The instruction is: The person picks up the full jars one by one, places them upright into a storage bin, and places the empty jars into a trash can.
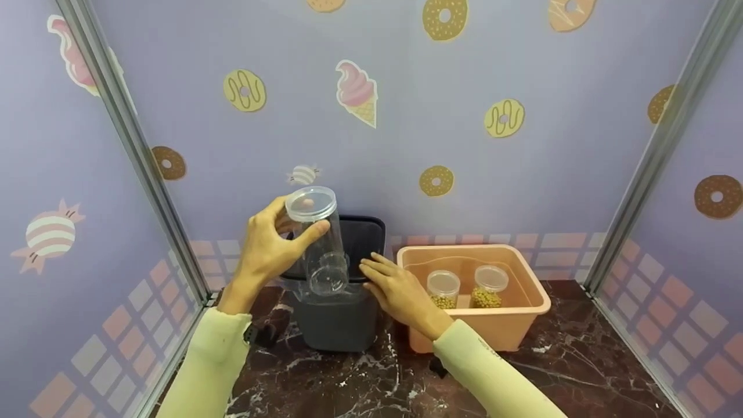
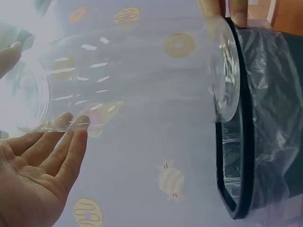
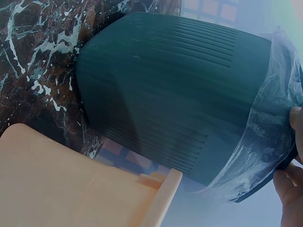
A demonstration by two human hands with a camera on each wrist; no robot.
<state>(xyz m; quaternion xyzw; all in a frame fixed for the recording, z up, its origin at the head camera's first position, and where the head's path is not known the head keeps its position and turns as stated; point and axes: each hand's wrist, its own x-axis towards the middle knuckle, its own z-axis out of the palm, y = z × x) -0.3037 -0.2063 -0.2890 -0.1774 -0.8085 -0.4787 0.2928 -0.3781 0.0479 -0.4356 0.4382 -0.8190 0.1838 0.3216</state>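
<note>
My left hand (image 1: pixel 299 223) grips a clear, empty plastic jar (image 1: pixel 318 244) around its wall, tilted with its open mouth down over a dark bin (image 1: pixel 339 322). In the left wrist view the jar (image 2: pixel 142 80) lies sideways with its mouth at the bin's rim (image 2: pixel 239 156), and my left hand's fingers (image 2: pixel 71 127) are under the jar. My right hand (image 1: pixel 395 287) holds the bin's right rim, fingers over the top and thumb outside. The right wrist view shows the bin's ribbed wall (image 3: pixel 165 94), its clear liner (image 3: pixel 265 142) and my fingertips (image 3: pixel 289 189).
A peach plastic tub (image 1: pixel 522 290) stands right of the bin, touching it or nearly so; its rim (image 3: pixel 71 184) also shows in the right wrist view. Two lidded jars with yellow beans (image 1: pixel 443 288) (image 1: pixel 489 286) stand inside. Everything sits on a dark marble tabletop (image 1: pixel 580 371) between patterned walls.
</note>
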